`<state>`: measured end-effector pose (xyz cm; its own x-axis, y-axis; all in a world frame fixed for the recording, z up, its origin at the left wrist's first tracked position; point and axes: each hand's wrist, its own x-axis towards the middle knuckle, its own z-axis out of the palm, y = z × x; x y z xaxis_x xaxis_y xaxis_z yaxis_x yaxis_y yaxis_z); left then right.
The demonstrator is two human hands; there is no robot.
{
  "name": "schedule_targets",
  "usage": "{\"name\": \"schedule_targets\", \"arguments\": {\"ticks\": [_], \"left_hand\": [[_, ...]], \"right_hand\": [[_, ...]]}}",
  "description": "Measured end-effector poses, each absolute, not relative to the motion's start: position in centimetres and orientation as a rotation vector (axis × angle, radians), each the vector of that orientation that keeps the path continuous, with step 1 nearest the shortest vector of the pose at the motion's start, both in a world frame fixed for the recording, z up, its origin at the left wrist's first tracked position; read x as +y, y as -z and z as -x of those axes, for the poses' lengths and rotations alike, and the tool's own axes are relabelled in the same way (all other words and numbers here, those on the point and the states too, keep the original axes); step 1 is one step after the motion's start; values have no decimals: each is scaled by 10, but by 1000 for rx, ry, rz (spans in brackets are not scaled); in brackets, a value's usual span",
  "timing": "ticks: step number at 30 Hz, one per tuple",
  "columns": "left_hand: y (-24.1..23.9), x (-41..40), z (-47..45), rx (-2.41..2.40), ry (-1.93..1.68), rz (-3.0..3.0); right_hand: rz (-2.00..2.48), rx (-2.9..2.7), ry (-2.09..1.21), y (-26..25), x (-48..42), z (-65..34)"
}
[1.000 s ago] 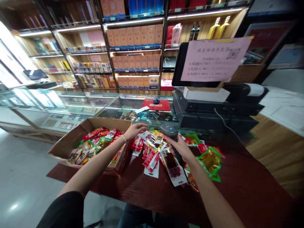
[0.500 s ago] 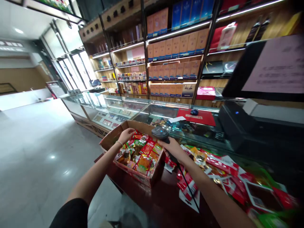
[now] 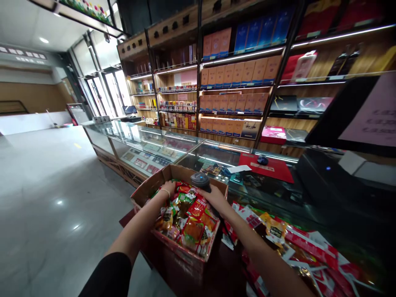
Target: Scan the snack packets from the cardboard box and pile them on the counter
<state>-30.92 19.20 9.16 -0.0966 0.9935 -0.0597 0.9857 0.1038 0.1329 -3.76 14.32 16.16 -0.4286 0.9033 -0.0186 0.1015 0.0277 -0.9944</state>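
Scanner (image 3: 199, 178) fills right fingers (image 3: 206, 194), left fingers' (image 3: 172, 187) hold unclear, above table (image 3: 227, 266) beside glass counter (image 3: 221, 154).

Pretty mixed light here tbh. The windows (image 3: 113, 93) at 10 o'clock are blown out to near white, and the floor (image 3: 46, 214) around 9 looks pale and washed, with small hot spots of glare toward 8. Shelf light strips (image 3: 241, 56) glow crisp white at 1 to 2 o'clock, and the glass counter (image 3: 148, 142) at 9 has streaky reflections. Boxed packets (image 3: 190, 229) at 6 catch shiny little highlights. Loose packets (image 3: 309, 247) at 4 go dim and soft; lettering on the pink sheet (image 3: 375, 117) at 3 is smeared. Wide-angle stretch tilts the right-hand shelf upright (image 3: 276, 84), and the 2 o'clock corner sinks nearly to black.
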Motion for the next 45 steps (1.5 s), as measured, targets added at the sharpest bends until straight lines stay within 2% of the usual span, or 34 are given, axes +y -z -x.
{"name": "schedule_targets", "arguments": {"ticks": [5, 8, 11, 17, 32, 39, 45], "left_hand": [[-101, 194, 303, 2248, -235, -2041], [-116, 198, 300, 2232, -517, -1954], [-129, 197, 301, 2013, -789, -1759], [-142, 178, 297, 1607, -967, -1541], [-184, 149, 184, 1535, -723, -1961], [-177, 153, 98, 1282, -643, -2016], [-158, 155, -8, 1099, -298, -2424]], "right_hand": [[997, -1587, -1462, -153, 146, 34], [1011, -1590, -1447, -152, 144, 30], [1036, -1557, -1430, -155, 141, 25], [1038, -1578, -1433, -168, 133, 8], [1112, -1557, -1347, -179, 87, -82], [1186, -1285, -1228, -172, 61, -157], [1187, -1072, -1142, -165, 32, -235]]}}
